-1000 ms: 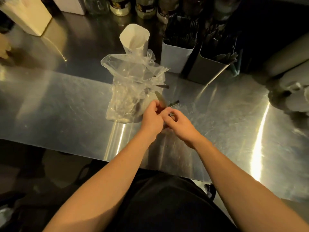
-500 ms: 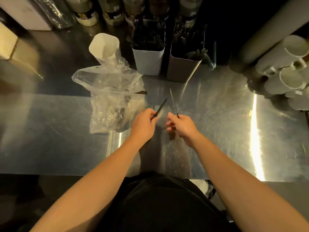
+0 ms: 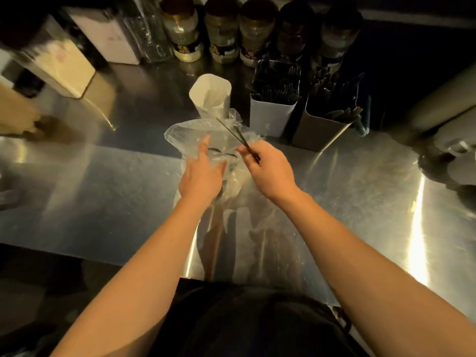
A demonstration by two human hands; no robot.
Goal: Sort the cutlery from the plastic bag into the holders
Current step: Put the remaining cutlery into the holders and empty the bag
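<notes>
The person's right hand (image 3: pixel 268 168) is pinching a thin dark cutlery piece (image 3: pixel 237 136), its grip closed round the handle, the far end slanting over the clear plastic bag (image 3: pixel 195 130) lying on the steel desk (image 3: pixel 103 191). The left hand (image 3: pixel 202 173) is hanging over the bag, fingers straight, grip open. Behind, an empty white holder (image 3: pixel 211 99) is standing; two more holders, white (image 3: pixel 273 112) and grey (image 3: pixel 319 130), are sitting packed with dark cutlery.
</notes>
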